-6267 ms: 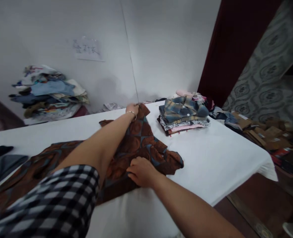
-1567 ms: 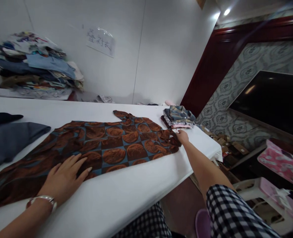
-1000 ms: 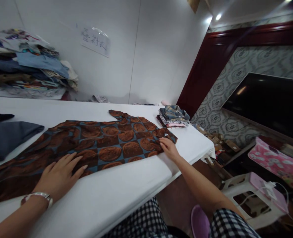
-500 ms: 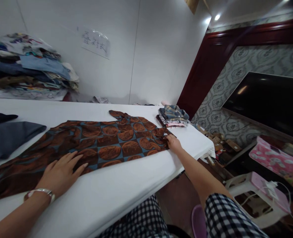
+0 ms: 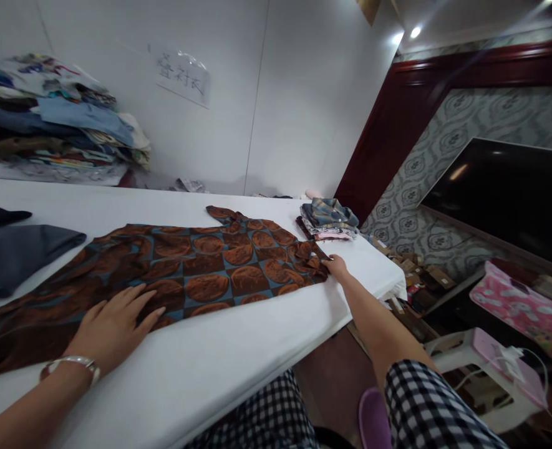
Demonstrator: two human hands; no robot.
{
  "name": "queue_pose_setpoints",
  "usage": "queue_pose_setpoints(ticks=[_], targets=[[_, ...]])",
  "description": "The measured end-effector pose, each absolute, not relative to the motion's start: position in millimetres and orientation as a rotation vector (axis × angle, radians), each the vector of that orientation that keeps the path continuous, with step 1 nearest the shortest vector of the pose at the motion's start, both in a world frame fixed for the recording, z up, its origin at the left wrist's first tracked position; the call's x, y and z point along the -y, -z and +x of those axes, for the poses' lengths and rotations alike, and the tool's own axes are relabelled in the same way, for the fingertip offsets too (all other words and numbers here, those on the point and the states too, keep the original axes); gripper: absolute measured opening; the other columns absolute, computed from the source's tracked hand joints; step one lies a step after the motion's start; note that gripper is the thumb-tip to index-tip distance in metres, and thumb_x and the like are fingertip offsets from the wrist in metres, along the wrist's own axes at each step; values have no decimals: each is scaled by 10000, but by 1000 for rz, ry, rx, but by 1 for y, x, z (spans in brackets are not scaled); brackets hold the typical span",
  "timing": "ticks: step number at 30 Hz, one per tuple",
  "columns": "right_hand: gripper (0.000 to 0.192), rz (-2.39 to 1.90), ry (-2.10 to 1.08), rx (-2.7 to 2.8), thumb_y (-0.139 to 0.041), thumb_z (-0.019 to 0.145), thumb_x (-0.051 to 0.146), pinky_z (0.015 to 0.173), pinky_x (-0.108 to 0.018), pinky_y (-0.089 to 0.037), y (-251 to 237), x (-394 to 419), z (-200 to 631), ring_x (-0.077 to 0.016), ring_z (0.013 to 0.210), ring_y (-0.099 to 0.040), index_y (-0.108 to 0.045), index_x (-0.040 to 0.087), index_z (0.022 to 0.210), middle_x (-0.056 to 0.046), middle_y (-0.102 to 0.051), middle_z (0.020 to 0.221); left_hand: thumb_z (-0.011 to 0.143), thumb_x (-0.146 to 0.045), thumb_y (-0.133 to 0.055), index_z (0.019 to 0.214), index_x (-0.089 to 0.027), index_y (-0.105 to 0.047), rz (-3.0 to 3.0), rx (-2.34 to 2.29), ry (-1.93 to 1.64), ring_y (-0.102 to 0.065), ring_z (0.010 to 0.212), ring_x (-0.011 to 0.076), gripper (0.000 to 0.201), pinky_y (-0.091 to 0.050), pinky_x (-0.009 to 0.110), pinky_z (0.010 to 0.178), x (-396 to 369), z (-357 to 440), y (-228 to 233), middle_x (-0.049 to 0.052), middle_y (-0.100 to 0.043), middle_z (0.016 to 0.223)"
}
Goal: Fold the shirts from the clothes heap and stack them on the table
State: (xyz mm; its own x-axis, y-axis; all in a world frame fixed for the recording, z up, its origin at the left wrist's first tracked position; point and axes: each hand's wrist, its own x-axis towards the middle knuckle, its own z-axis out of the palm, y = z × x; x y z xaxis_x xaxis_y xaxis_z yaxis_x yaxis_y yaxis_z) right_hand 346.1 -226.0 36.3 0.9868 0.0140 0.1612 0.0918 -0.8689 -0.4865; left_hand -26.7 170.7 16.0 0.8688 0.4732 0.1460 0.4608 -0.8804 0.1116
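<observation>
A brown shirt (image 5: 208, 265) with blue squares and orange-brown round prints lies stretched along the white table (image 5: 238, 343). One sleeve sticks out toward the wall, and the collar end points right. My left hand (image 5: 116, 318), with a silver bracelet at the wrist, rests flat on the near edge of the shirt, fingers spread. At the right end, my right hand (image 5: 335, 267) pinches the shirt's fabric beside the collar; its fingertips are partly hidden.
A folded pile of shirts (image 5: 328, 218) stands at the table's far right. Dark grey clothing (image 5: 23, 255) lies at the left, before a tall heap of clothes (image 5: 60, 118). A white stool (image 5: 495, 368) and a purple basin (image 5: 373, 418) are on the floor at right.
My right hand has moved slightly right, from the collar to the fabric edge beside it. My left hand stays flat in the same place on the shirt.
</observation>
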Motion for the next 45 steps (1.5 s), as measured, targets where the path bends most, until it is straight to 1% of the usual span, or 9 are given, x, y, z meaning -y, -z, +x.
queue_pose_setpoints(ticks=[7,12,17,21,26,31,35,41,45], targets=[[433,-2576,264,106,-586,774,348,722,-263,-471,-31,228,344,-208,874,-646,-607,128,1146,-97,-697,982,819,-486,-256,1295,-141,-537,2987,-777,-223,-377,1334,273,652,-297,485,1066,-174,-26,-13,106,-439,1445],[436,-2575,394,322,-530,819,384,895,-339,-423,-36,229,331,-256,1095,-543,-602,115,1155,-158,-610,1158,807,-512,-205,1279,-154,-555,3012,-753,-291,-403,1318,269,687,-327,482,1047,-178,-25,-7,92,-468,1426],[236,-2553,259,667,-537,823,372,809,-282,-455,-36,218,320,-187,888,-612,-711,216,862,-45,-688,912,804,-514,-206,1238,-169,-586,3002,-754,-324,-433,1296,271,672,-343,485,1041,-177,-26,-8,88,-502,1396],[438,-2538,214,752,-424,886,480,690,-295,-470,-42,209,315,-194,710,-621,-705,189,720,-56,-678,710,817,-488,-258,1236,-197,-583,2986,-788,-322,-423,1312,254,606,-333,467,1064,-174,-26,-10,70,-503,1400],[470,-2346,418,1012,-356,924,495,928,-384,-438,-51,188,281,-241,1020,-597,-690,174,1005,-119,-681,1046,836,-470,-346,1249,-187,-580,2950,-762,-328,-397,1333,268,554,-309,483,1083,-171,-29,-10,92,-489,1411],[538,-2246,145,1607,-431,911,498,1122,-475,-250,-36,162,233,-245,1387,-296,-466,227,1374,-90,-395,1474,854,-458,-382,1283,-198,-558,2905,-771,-301,-348,1367,261,531,-266,494,1113,-168,-31,-11,89,-451,1442],[609,-2460,-252,1600,-372,917,554,1129,-552,-178,-28,150,223,-263,1426,-197,-344,254,1446,-77,-269,1532,857,-445,-427,1282,-192,-561,2861,-791,-301,-298,1393,269,513,-257,497,1122,-166,-33,-14,97,-407,1470],[571,-2435,27,1650,-366,931,514,1149,-534,-134,-31,137,219,-248,1444,-101,-339,270,1447,-55,-206,1551,851,-443,-480,1258,-198,-582,2791,-775,-364,-284,1396,296,485,-282,518,1113,-163,-37,-12,108,-387,1479],[601,-2422,-60,1756,-360,926,538,1145,-546,-138,-18,128,213,-252,1441,-121,-303,267,1460,-61,-198,1549,851,-444,-492,1277,-216,-560,2757,-743,-362,-333,1374,282,488,-262,529,1121,-165,-41,-11,107,-432,1450]])
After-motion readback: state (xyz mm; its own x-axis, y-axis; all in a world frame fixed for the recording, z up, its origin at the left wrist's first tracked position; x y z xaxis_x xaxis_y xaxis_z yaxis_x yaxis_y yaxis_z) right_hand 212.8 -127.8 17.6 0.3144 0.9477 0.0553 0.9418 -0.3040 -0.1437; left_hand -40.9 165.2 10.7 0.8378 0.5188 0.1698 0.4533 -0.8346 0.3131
